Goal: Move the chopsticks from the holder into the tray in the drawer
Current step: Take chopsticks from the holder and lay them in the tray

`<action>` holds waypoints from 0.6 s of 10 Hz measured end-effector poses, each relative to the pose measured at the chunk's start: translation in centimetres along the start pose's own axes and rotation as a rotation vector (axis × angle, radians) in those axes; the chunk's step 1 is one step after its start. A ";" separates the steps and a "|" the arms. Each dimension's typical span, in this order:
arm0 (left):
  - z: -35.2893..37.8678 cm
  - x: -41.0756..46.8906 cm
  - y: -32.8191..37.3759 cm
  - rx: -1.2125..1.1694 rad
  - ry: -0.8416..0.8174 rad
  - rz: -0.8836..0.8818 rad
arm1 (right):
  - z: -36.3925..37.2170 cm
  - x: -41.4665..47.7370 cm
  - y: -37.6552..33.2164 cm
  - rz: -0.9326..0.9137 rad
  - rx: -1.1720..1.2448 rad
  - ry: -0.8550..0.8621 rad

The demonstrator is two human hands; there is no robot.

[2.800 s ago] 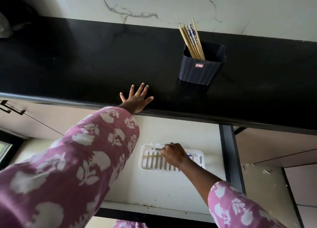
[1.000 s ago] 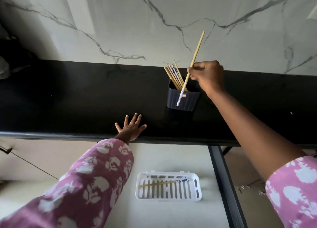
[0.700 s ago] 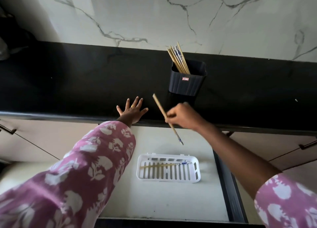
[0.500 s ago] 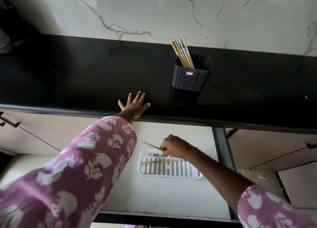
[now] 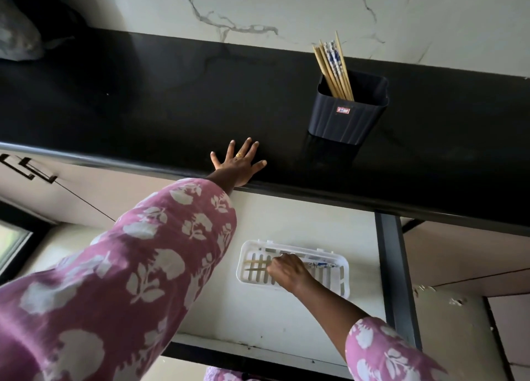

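Note:
A dark ribbed holder (image 5: 344, 119) stands on the black counter (image 5: 172, 99) with several wooden chopsticks (image 5: 331, 65) leaning in it. Below, a white slotted tray (image 5: 295, 243) lies in the open drawer (image 5: 286, 214). My right hand (image 5: 286, 272) is down in the tray, fingers closed over a chopstick (image 5: 253, 262) lying lengthwise; its blue-patterned tip (image 5: 321, 264) shows to the right of the hand. A second stick end (image 5: 253, 269) lies just beside it. My left hand (image 5: 239, 164) rests flat on the counter edge, fingers spread, holding nothing.
The drawer's dark right side (image 5: 393, 266) borders the tray. Cabinet fronts with a black handle (image 5: 28, 168) sit at the left. A grey bag (image 5: 14, 36) lies at the counter's far left. A marble wall rises behind the holder.
My right hand lifted one chopstick out of the holder, carried it down past the counter edge and lowered it into the tray beside the one lying there. My left hand stayed put.

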State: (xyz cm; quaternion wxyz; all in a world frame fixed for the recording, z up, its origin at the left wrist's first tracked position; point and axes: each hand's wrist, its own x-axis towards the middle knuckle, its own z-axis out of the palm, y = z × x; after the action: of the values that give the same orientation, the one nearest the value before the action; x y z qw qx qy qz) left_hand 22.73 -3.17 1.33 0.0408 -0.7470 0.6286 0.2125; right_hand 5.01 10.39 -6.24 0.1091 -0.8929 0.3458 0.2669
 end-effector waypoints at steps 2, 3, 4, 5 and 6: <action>0.2 0.2 0.0 0.010 0.005 -0.001 | 0.8 0.3 1.4 -0.033 -0.031 0.087; 0.2 0.3 -0.1 0.008 0.008 0.001 | 1.1 0.0 1.8 -0.048 -0.063 0.105; 0.1 0.3 -0.1 0.010 0.008 0.001 | 1.5 -0.1 1.8 -0.019 -0.041 0.091; 0.1 0.2 -0.1 0.012 0.008 -0.001 | 1.8 0.0 1.8 0.024 0.023 0.074; 0.1 0.2 -0.1 0.011 0.007 -0.001 | 2.0 0.1 1.9 0.054 0.047 0.099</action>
State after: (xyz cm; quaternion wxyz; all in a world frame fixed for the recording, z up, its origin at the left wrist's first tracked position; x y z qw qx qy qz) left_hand 22.79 -3.31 1.17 0.0427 -0.7477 0.6297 0.2065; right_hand 3.01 9.66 -7.97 0.1057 -0.8925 0.3810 0.2172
